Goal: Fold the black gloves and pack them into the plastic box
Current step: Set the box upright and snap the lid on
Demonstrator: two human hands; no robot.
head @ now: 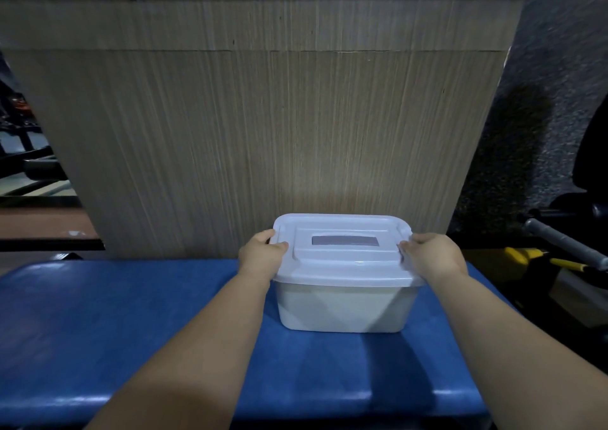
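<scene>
A white plastic box [342,308] stands on a blue padded bench [115,331], its white lid [342,265] on top with a grey recessed handle in the middle. My left hand [261,255] grips the lid's left end, thumb on top and fingers curled over the edge. My right hand [432,255] grips the lid's right end the same way. No black gloves are visible; the box's walls are opaque.
A tall wood-grain panel [296,117] rises right behind the bench and box. On the right stand dark equipment, a grey bar [559,242] and a yellow-handled object [526,255]. Dark furniture sits at the far left.
</scene>
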